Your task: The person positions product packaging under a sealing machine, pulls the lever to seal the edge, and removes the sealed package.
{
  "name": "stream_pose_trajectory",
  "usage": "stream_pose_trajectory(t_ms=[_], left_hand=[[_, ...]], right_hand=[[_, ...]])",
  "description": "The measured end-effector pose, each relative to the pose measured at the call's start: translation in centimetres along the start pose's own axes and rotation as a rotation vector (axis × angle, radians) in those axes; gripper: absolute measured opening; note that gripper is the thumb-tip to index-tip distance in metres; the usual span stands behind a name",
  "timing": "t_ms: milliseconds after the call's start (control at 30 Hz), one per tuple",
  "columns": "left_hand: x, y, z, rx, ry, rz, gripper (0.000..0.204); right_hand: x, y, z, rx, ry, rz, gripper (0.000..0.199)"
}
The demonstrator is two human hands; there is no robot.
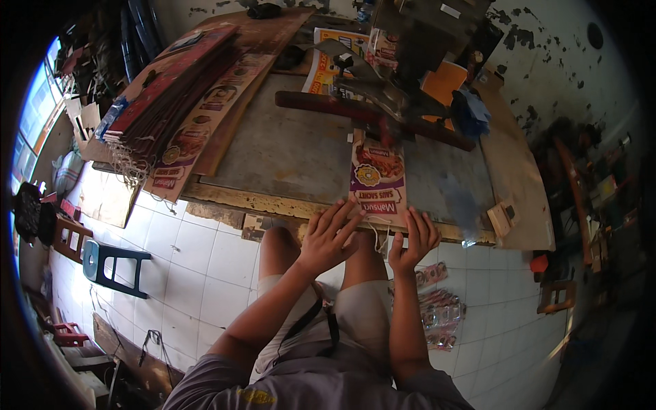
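Left hand (331, 240) and right hand (413, 242) are loosely touching a card (379, 174) mid-frame; it seems light, bendy, best held by its edges.

At the frame's centre there are two hands, one left hand (330, 239) and one right hand (414, 240), and one separate printed strip (377, 181) on one bench (287, 154). The upper left has one pile of strips (205, 116), too overlapped to count; the right edge, one small wooden block (503, 217); the left, one blue-green stool (113, 266).
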State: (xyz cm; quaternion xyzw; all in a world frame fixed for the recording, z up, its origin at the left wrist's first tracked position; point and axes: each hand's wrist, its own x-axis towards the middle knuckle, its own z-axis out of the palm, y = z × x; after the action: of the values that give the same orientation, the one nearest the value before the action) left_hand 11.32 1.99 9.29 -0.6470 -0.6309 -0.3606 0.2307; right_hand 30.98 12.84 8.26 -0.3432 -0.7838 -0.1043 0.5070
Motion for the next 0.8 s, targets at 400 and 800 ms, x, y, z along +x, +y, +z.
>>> stream_pose_trajectory(t_ms=[400, 800], left_hand=[[0.44, 0.59, -0.11, 0.014, 0.018, -0.026, 0.054], [0.37, 0.59, 0.07, 0.038, 0.017, -0.027, 0.054]], right_hand=[[-1.00, 0.48, 0.67, -0.006, 0.018, 0.023, 0.046], [-1.19, 0.63, 0.73, -0.007, 0.022, 0.017, 0.045]])
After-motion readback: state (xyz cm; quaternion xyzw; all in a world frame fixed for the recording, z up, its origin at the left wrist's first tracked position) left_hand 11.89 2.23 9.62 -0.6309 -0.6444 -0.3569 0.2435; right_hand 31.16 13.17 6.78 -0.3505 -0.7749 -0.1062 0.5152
